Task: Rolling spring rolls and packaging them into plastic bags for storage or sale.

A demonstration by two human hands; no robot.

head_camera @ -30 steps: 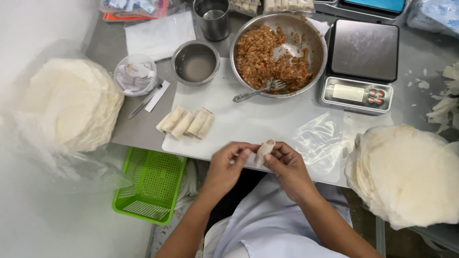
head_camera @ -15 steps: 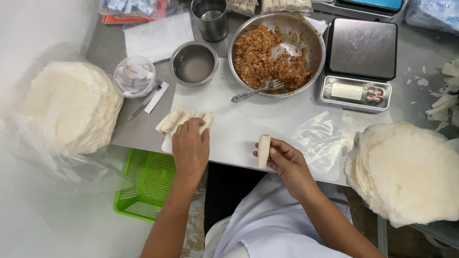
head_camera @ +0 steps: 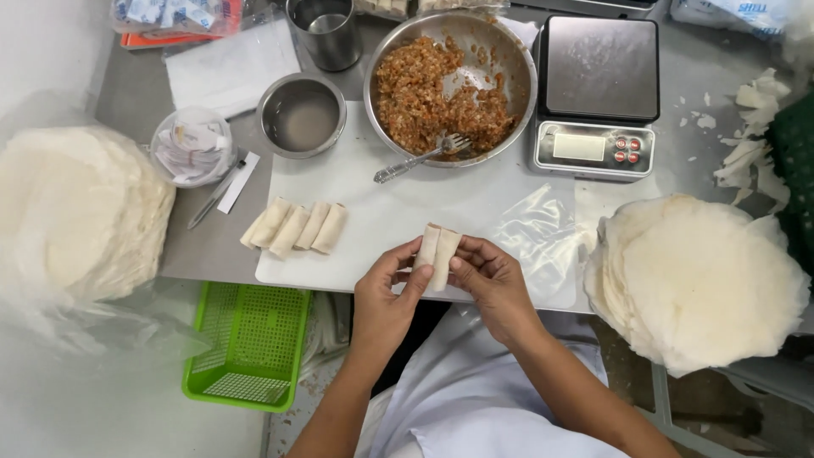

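On grey steel table (head_camera: 212,246) with white cutting board (head_camera: 381,195), rolled spring roll (head_camera: 437,254) pinched between left hand (head_camera: 386,293) and right hand (head_camera: 492,280) fingertips at near board edge, finished rolls (head_camera: 295,226) left of grip, filling bowl (head_camera: 449,85) beyond it

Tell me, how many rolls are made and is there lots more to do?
Four finished rolls lie side by side on the white board. One more roll is in hand, pinched between the left hand and right hand. Plenty looks left: the metal bowl holds a good heap of filling, and thick stacks of wrappers wait at both sides.
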